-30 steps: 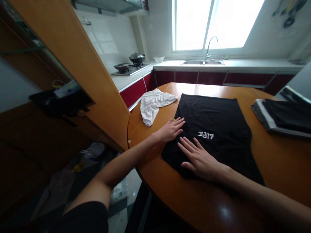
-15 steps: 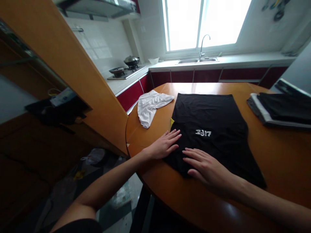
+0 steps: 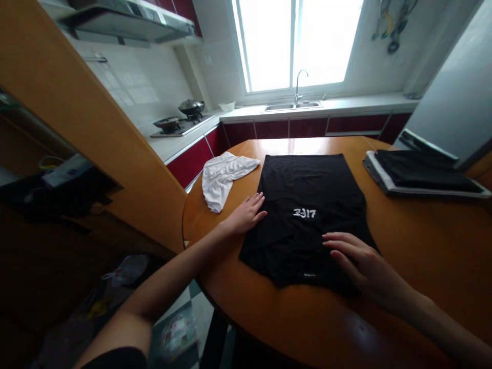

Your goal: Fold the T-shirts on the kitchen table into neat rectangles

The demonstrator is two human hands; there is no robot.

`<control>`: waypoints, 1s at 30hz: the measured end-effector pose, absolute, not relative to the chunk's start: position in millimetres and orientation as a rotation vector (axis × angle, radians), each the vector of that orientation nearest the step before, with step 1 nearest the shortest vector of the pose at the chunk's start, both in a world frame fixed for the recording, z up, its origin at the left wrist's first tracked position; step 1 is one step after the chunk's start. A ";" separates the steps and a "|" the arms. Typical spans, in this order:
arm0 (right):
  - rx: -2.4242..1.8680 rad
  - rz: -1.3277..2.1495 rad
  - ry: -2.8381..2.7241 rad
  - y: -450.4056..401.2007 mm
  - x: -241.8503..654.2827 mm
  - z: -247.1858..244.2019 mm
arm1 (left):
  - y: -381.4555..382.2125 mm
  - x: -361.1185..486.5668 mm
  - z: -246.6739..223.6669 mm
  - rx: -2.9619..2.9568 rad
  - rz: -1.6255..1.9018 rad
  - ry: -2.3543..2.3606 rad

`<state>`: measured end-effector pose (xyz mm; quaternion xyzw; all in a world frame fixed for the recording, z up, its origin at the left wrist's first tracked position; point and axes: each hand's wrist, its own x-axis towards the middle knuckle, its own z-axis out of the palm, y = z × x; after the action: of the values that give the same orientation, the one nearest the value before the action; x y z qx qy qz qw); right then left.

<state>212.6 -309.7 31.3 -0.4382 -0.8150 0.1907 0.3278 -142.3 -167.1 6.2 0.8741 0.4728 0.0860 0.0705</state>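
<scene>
The left hand (image 3: 248, 212) lay open, palm down, with its fingers stretched out and nearly straight, touching the left edge of the black garment (image 3: 307, 179). The right hand (image 3: 361, 261) was open too, fingers gently bent and thumb a little apart from them, above the garment's lower right part; whether its fingertips met the cloth could not be told. Neither hand gripped anything. The garment was spread out on the wooden counter (image 3: 415, 251), its white lettering (image 3: 305, 213) facing up, between a white cloth (image 3: 226, 174) at left and a dark stack (image 3: 423, 171) at right.
</scene>
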 end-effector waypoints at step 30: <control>-1.574 0.331 -1.802 -323.2 299.2 -6.4 | -134.7 -7.4 38.7 2.682 0.507 0.876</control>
<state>299.2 -323.2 -6.4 -0.6091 -0.6975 0.1279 0.3552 -7.4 -134.7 38.7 0.9267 0.3028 0.1752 0.1371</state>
